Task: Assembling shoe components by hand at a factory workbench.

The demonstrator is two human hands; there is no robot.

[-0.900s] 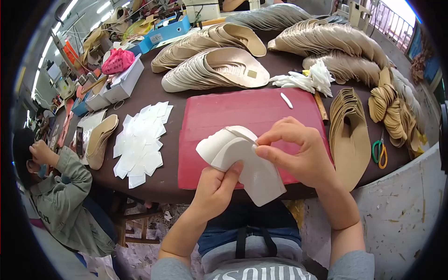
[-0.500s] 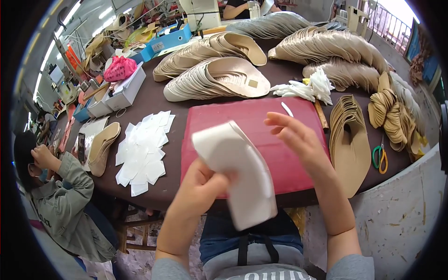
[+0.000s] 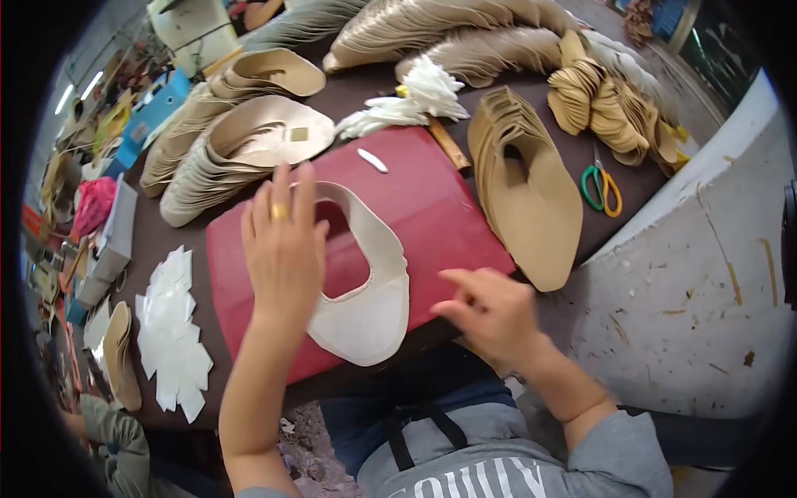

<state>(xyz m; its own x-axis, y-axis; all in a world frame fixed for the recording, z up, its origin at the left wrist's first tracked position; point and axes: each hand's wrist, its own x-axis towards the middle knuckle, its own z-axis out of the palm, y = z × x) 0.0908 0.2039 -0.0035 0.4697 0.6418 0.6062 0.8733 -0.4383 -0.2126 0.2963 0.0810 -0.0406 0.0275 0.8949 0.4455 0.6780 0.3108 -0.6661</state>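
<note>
Leather upper piece, cream, thin and floppy, lies flat on the red mat at the table's near edge; left hand presses it, fingers spread, right hand loosely open beside it. Best lifted by its rim.

Bright even daylight; soft shadows; fisheye bending, black vignette at rim.

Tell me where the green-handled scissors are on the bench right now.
In the head view the green-handled scissors lie at the right edge of the dark table, just right of the stack of tan shoe-upper pieces and below the fanned tan cutouts.
</note>
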